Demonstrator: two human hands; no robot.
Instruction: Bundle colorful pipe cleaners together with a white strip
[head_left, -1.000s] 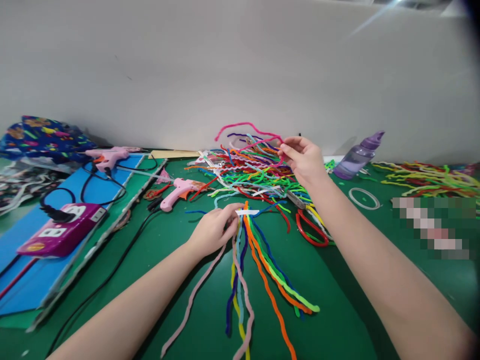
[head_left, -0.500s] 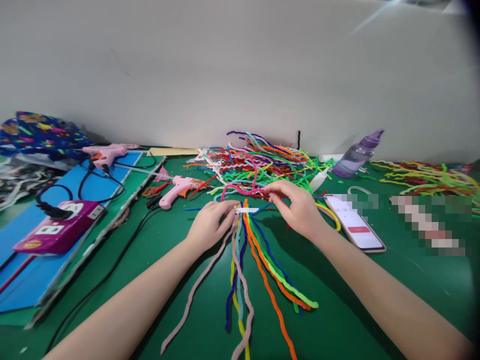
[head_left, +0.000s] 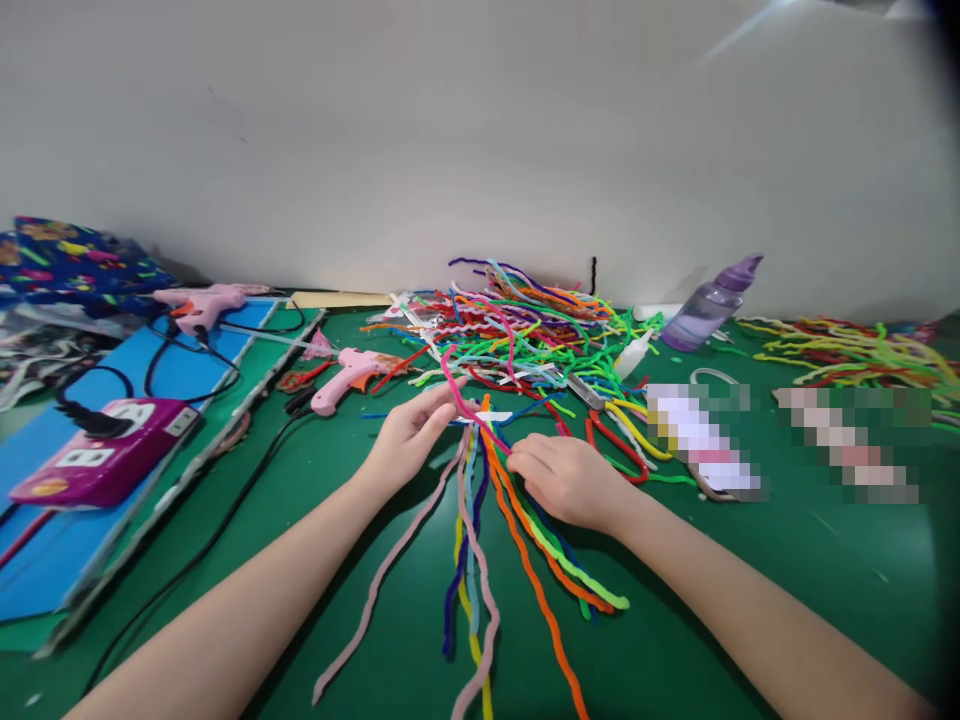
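A hot pink pipe cleaner (head_left: 480,418) slants across the top of a fanned bundle. My right hand (head_left: 574,483) is closed on its lower end. At its upper part, the thumb and forefinger of my left hand (head_left: 409,435) are closed around it. Beneath it a short white strip (head_left: 496,417) crosses the bundle's gathered top, partly covered. Loose lengths spread toward me, among them a pale pink pipe cleaner (head_left: 390,573), an orange pipe cleaner (head_left: 536,570), a lime pipe cleaner (head_left: 581,572) and a dark purple pipe cleaner (head_left: 452,598).
Behind lies a heaped pile of pipe cleaners (head_left: 517,320). Red-handled pliers (head_left: 592,400) and a white glue bottle (head_left: 634,353) rest near it. A pink glue gun (head_left: 352,378) and a purple power strip (head_left: 105,460) are left; a phone (head_left: 690,430) and purple bottle (head_left: 712,305) are right.
My right hand has come down and toward me, drawing the hot pink pipe cleaner across the bundle's top. My left hand has shifted slightly left and now meets that pipe cleaner. The pliers have come into sight.
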